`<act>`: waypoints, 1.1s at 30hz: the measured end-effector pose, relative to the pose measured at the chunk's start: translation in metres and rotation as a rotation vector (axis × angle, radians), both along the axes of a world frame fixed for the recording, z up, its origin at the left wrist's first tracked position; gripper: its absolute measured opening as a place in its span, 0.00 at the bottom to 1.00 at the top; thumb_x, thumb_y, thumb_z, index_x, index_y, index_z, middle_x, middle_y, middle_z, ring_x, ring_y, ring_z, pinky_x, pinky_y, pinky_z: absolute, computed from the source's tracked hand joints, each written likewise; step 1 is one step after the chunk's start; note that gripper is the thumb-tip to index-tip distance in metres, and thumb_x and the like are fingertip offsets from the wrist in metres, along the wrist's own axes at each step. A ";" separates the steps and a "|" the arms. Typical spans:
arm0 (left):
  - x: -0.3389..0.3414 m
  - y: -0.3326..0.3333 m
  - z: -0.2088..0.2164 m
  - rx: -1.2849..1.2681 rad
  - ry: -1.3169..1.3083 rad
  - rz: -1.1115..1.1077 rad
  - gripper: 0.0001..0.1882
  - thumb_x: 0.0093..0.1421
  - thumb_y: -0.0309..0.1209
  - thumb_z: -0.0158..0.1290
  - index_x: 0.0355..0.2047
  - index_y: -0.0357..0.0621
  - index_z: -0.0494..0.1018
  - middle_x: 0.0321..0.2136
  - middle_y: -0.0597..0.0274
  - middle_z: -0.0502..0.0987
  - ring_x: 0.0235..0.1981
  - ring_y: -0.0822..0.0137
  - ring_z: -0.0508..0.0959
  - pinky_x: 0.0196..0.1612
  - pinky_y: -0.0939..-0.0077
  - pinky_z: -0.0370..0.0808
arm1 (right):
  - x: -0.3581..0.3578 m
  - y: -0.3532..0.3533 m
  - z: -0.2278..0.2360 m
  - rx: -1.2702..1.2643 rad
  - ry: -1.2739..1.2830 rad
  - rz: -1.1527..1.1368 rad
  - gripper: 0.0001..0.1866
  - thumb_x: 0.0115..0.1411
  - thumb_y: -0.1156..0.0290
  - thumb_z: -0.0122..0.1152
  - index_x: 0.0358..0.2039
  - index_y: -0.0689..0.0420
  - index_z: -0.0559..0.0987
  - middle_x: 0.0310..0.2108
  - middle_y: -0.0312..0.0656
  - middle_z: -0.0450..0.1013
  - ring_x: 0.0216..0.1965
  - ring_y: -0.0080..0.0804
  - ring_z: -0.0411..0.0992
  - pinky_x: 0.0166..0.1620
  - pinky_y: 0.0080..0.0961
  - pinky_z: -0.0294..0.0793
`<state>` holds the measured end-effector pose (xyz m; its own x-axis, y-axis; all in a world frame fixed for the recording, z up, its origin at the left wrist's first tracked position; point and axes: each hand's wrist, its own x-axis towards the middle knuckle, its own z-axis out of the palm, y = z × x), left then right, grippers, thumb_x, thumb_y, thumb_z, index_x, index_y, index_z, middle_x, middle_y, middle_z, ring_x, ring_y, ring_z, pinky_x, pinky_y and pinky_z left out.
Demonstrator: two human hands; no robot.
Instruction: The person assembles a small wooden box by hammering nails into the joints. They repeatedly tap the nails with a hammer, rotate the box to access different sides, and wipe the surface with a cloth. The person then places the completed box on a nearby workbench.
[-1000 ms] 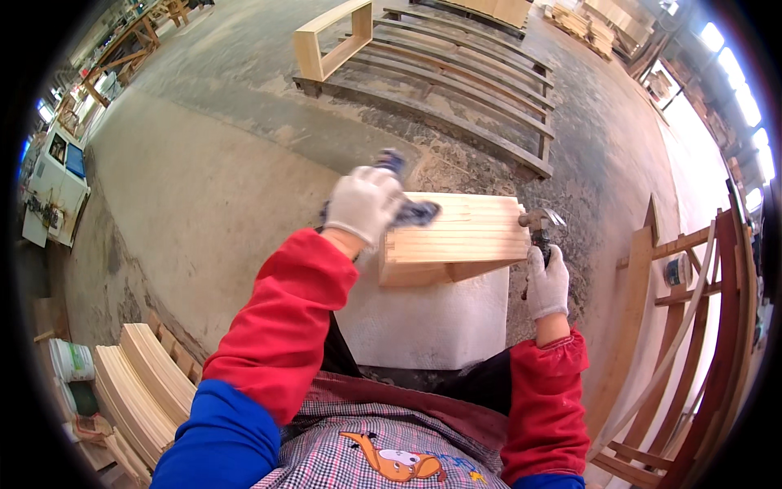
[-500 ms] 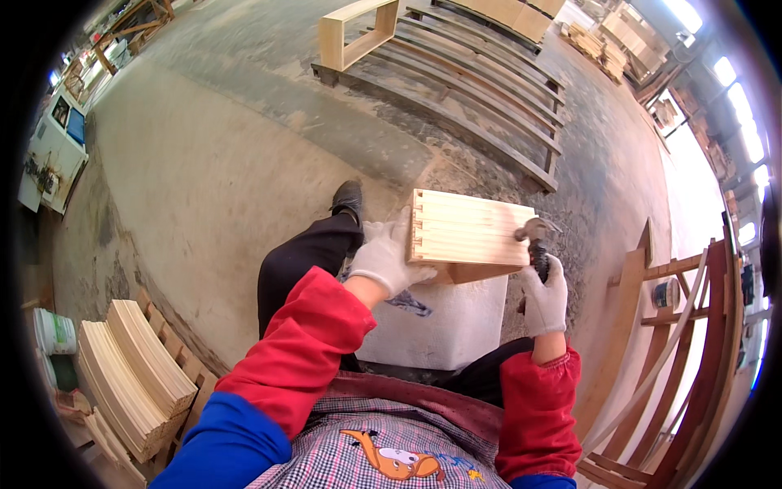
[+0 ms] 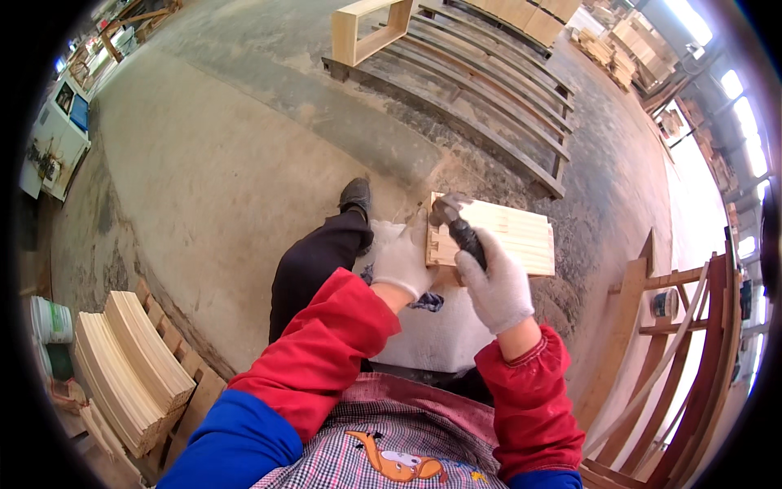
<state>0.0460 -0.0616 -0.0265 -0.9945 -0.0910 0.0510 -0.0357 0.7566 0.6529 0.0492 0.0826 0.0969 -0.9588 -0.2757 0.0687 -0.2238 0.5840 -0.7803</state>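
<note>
A pale wooden box (image 3: 525, 240) with finger-jointed corners rests on a white block (image 3: 432, 338) between my knees. My left hand (image 3: 405, 259), in a white glove, grips the box's left end; some of its fingers are hidden against the wood. In my gloved right hand (image 3: 498, 285) is a claw hammer (image 3: 467, 241) with a black grip. The hammer's head, slightly blurred, is over the jointed left corner of the box, close to my left fingers. Whether it touches the wood I cannot tell. A dark patterned cloth (image 3: 428, 302) lies on the block below my left hand.
Beyond the box lies a slatted wooden pallet (image 3: 481, 98) with an open wooden frame (image 3: 350, 39) on its left end. Stacked wooden boards (image 3: 134, 371) stand at lower left beside a white bucket (image 3: 53, 322). A wooden rack (image 3: 692, 359) is close on my right.
The hammer has moved from the right end of the box to its left corner, carried by my right hand. My left hand and the box appear slightly farther right in view.
</note>
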 end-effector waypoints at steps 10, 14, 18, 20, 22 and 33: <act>-0.001 0.001 -0.007 0.043 -0.105 -0.018 0.52 0.52 0.37 0.62 0.72 0.42 0.48 0.52 0.42 0.75 0.42 0.41 0.80 0.45 0.50 0.78 | 0.010 -0.001 -0.007 0.176 -0.014 -0.002 0.19 0.64 0.67 0.58 0.53 0.60 0.74 0.35 0.59 0.75 0.37 0.52 0.77 0.42 0.35 0.75; 0.001 0.001 -0.004 -0.014 -0.017 -0.001 0.52 0.51 0.37 0.63 0.73 0.42 0.48 0.53 0.43 0.75 0.43 0.41 0.80 0.45 0.52 0.78 | 0.017 0.009 -0.004 -0.058 0.079 -0.093 0.17 0.63 0.68 0.60 0.51 0.61 0.76 0.31 0.54 0.75 0.32 0.45 0.77 0.40 0.33 0.76; 0.004 0.003 -0.011 -0.048 -0.018 -0.017 0.53 0.51 0.37 0.63 0.72 0.41 0.47 0.51 0.40 0.74 0.42 0.41 0.80 0.44 0.52 0.78 | 0.025 0.011 -0.006 -0.384 0.030 -0.246 0.23 0.64 0.72 0.60 0.58 0.65 0.71 0.34 0.44 0.76 0.36 0.28 0.75 0.44 0.27 0.76; 0.004 0.003 -0.016 -0.052 0.077 -0.013 0.55 0.49 0.36 0.64 0.72 0.40 0.45 0.49 0.36 0.71 0.42 0.39 0.79 0.40 0.49 0.79 | 0.023 0.010 -0.007 -0.126 -0.102 -0.216 0.22 0.66 0.70 0.58 0.58 0.63 0.71 0.30 0.41 0.73 0.29 0.26 0.72 0.35 0.24 0.72; 0.002 0.003 -0.021 -0.163 0.160 0.005 0.56 0.48 0.36 0.65 0.72 0.40 0.45 0.49 0.37 0.70 0.42 0.39 0.79 0.40 0.50 0.79 | 0.018 0.011 -0.007 -0.046 -0.295 -0.175 0.20 0.66 0.65 0.59 0.55 0.62 0.73 0.35 0.60 0.76 0.38 0.58 0.76 0.44 0.37 0.75; 0.001 0.002 -0.012 -0.051 -0.020 -0.009 0.56 0.48 0.37 0.65 0.72 0.43 0.46 0.52 0.38 0.69 0.40 0.40 0.80 0.42 0.52 0.80 | 0.016 0.016 -0.015 0.004 -0.154 -0.095 0.19 0.66 0.66 0.58 0.54 0.62 0.73 0.33 0.57 0.76 0.34 0.48 0.78 0.42 0.34 0.75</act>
<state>0.0474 -0.0596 -0.0384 -0.9962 -0.0799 0.0360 -0.0412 0.7895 0.6124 0.0647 0.0985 0.0821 -0.9796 -0.1835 -0.0818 -0.0456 0.5997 -0.7989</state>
